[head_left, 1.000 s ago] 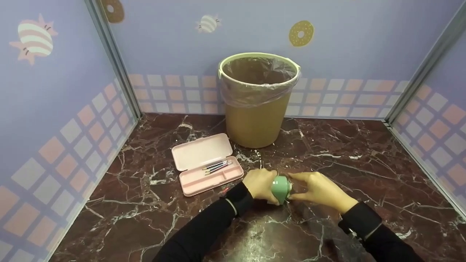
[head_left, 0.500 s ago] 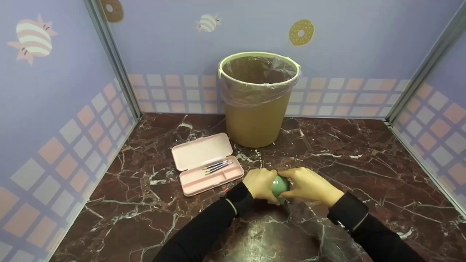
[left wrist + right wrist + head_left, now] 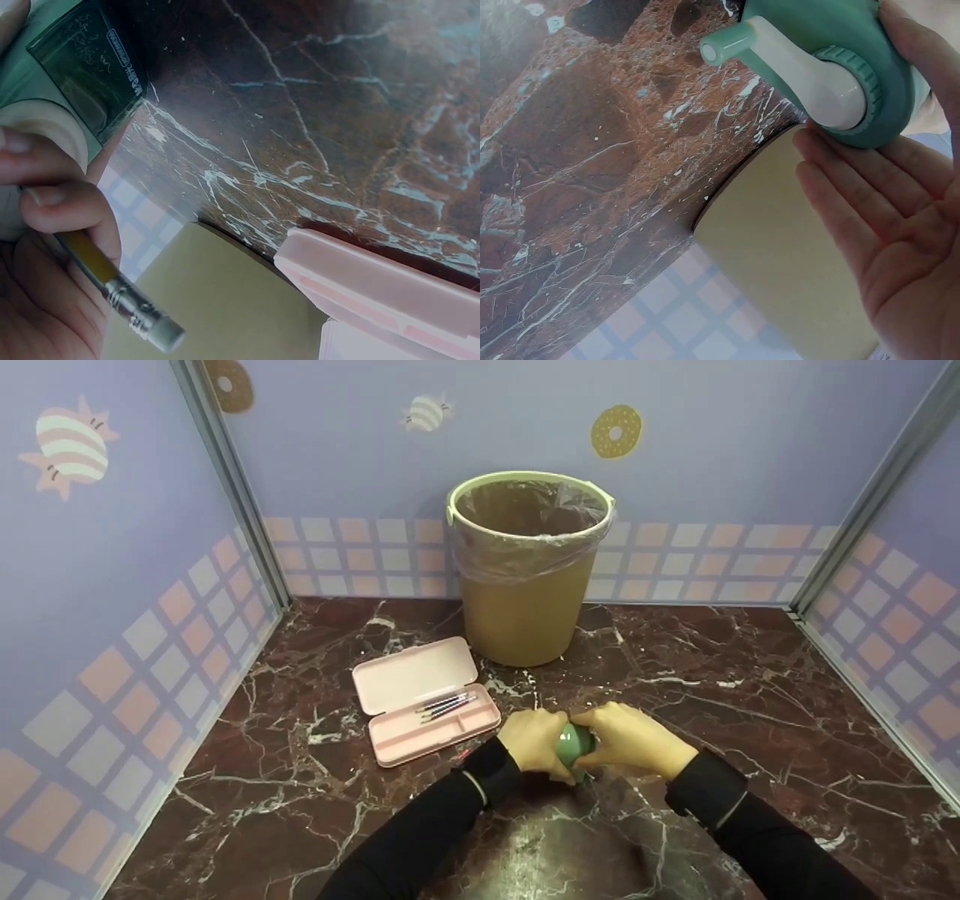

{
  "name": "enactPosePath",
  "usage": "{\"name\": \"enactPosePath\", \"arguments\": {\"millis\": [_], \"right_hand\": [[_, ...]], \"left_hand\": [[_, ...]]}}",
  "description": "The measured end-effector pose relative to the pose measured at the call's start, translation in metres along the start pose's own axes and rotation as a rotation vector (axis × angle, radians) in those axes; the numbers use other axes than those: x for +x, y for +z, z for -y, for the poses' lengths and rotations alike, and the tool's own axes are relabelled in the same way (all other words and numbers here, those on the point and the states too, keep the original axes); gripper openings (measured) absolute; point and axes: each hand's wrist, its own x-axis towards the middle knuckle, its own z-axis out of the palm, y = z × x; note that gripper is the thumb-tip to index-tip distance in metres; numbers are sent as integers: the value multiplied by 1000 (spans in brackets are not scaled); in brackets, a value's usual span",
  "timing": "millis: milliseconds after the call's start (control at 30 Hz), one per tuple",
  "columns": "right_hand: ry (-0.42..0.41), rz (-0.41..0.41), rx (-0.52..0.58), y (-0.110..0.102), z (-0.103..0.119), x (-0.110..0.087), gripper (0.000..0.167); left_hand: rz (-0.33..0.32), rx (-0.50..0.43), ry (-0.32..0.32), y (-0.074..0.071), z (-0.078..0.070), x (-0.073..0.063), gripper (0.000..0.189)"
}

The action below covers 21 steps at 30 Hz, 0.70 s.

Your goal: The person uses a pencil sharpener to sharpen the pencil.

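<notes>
In the head view a green crank pencil sharpener (image 3: 574, 744) sits between my two hands, low over the tabletop. My left hand (image 3: 534, 741) is at its left end. The left wrist view shows those fingers curled round a pencil (image 3: 94, 259), its eraser end sticking out, beside the sharpener's round pale front and dark clear window (image 3: 94, 71). From the right, my right hand (image 3: 637, 737) holds the sharpener's body, thumb on one side and fingers on the other. Its white crank arm with green knob (image 3: 731, 45) shows in the right wrist view. The pencil's tip is hidden.
A pink pencil case (image 3: 412, 679) lies with its lid raised, left of the hands, with several pencils (image 3: 448, 706) inside. Behind stands a tan waste bin (image 3: 525, 619) with a clear liner. Patterned walls enclose the marble tabletop (image 3: 300, 810). A small red bit lies near the case.
My right hand, its fingers spread apart at the sharpener's crank end, has moved left and closed onto the body. The left hand has stayed nearly still.
</notes>
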Motion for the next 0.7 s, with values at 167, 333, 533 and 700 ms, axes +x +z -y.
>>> {"name": "enactPosePath", "arguments": {"millis": [167, 333, 533, 700], "right_hand": [[-17, 3, -11, 0, -1, 1, 32], [-41, -2, -30, 0, -1, 1, 37], [-52, 5, -47, 0, -1, 1, 41], [-44, 9, -37, 0, -1, 0, 35]], "left_hand": [[3, -7, -6, -1, 0, -1, 70], [18, -19, -9, -1, 1, -2, 75], [38, -83, -3, -3, 2, -5, 104], [38, -145, 10, -5, 3, -9, 121]]}}
